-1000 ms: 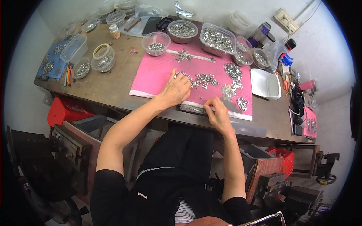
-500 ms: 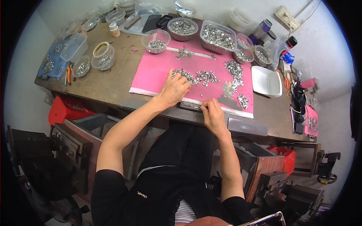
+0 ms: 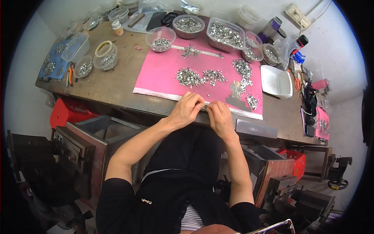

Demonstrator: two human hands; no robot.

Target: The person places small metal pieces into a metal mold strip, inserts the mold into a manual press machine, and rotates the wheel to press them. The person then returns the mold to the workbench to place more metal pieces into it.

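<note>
Seated person's left hand (image 3: 186,110) and right hand (image 3: 219,116) meet at the near edge of a pink mat (image 3: 163,74), fingertips pinching a small metal piece (image 3: 205,106) between them. Heaps of metal pieces (image 3: 189,77) lie just beyond; steady, close fingertip grip suits such tiny parts

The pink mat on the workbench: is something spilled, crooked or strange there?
Nothing looks spilled. The pink mat lies slightly askew to the table edge, and small metal parts sit on it in loose heaps. Both hands, left hand and right hand, meet at the mat's near edge, pinching something too small to identify.
</note>
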